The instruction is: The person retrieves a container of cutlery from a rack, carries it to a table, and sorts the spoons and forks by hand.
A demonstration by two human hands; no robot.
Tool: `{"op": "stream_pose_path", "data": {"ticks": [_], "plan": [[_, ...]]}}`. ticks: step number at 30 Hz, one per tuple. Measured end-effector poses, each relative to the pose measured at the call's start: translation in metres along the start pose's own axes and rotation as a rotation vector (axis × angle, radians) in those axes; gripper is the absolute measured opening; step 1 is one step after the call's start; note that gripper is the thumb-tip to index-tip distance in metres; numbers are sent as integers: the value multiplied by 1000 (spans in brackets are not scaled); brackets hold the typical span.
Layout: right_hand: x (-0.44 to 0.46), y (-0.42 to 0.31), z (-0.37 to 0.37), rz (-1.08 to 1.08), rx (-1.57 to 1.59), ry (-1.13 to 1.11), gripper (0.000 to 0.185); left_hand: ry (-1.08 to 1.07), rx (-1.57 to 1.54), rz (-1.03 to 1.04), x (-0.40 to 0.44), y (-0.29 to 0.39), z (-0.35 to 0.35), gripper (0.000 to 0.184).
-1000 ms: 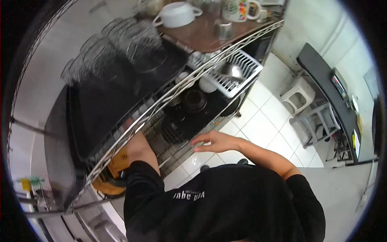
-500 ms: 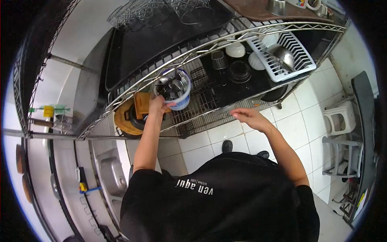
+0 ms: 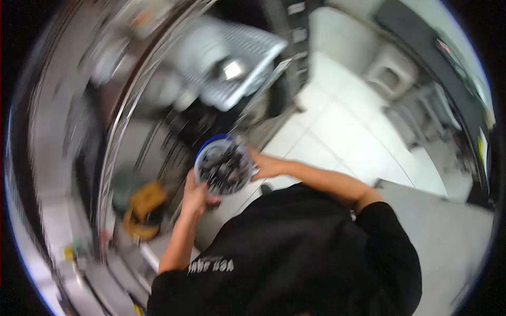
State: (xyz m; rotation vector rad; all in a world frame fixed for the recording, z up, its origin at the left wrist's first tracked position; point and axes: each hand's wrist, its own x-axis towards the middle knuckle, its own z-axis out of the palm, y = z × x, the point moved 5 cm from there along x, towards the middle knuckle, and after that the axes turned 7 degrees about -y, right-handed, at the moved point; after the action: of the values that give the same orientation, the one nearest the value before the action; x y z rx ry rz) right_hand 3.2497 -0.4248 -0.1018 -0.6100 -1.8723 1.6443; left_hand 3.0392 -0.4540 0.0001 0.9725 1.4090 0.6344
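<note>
Tub [image 3: 215,139] of cutlery [image 3: 227,169] between both hands [image 3: 194,196], one against either side.

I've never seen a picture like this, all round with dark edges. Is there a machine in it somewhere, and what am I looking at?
There is no robot here, just a person working with bare hands. The camera is worn on their head and looks forward and down, so their black shirt fills the lower part of the view.

The left hand and right hand hold a blue-and-white tub from opposite sides. Inside are dark and shiny metal pieces, probably cutlery, though blur hides the detail.

Beyond the hands is a wire rack; on it sits a white slatted basket with a shiny metal item inside. To the right, you see pale floor tiles.
</note>
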Motion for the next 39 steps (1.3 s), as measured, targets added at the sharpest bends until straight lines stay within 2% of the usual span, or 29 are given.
{"op": "stream_pose_path", "data": {"ticks": [2, 3, 4, 7, 9, 12, 13, 18, 20, 23, 28, 30, 32, 34, 35, 38, 39], "plan": [[-55, -8, -42, 81, -63, 75, 118, -97, 58, -25, 16, 24, 71, 51], [-77, -21, -65, -86, -147, 169, 123, -136, 83, -36, 29, 26, 100, 51], [-105, -25, -84, 93, 45, 144, 121, -154, 109, -49, 42, 30, 124, 52], [-186, -35, -137, 94, -78, 320, 118, -327, 79, -7, 75, 50, 212, 56], [-231, -39, -167, 159, -58, 467, 113, -412, 57, -4, 90, 71, 269, 60], [-287, -51, -213, 154, 55, 634, 108, -585, 127, 1, 127, 98, 350, 63], [-305, -52, -230, 154, 5, 690, 106, -588, 172, 30, 138, 109, 377, 63], [-381, -46, -328, 187, -34, 887, 103, -725, 259, 71, 207, 158, 512, 61], [-403, -33, -364, 167, 20, 943, 103, -866, 353, 90, 237, 179, 567, 58], [-443, -32, -436, 268, 42, 1080, 105, -912, 381, 102, 295, 202, 649, 57], [-505, -42, -556, 283, -11, 1188, 108, -1041, 477, 159, 348, 283, 789, 52], [-533, -41, -606, 151, 28, 1272, 110, -1082, 554, 127, 363, 312, 847, 52], [-555, -28, -646, 114, 89, 1306, 110, -1125, 593, 206, 379, 337, 904, 54], [-583, -9, -686, 78, 233, 1378, 97, -1133, 634, 212, 386, 358, 957, 55], [-595, -1, -709, 23, 294, 1341, 89, -1100, 630, 208, 394, 366, 982, 54], [-635, 16, -774, -73, 334, 1300, 82, -1072, 666, 251, 424, 380, 1054, 53], [-646, 26, -795, -155, 434, 1236, 89, -1053, 684, 200, 424, 388, 1076, 53]]}}
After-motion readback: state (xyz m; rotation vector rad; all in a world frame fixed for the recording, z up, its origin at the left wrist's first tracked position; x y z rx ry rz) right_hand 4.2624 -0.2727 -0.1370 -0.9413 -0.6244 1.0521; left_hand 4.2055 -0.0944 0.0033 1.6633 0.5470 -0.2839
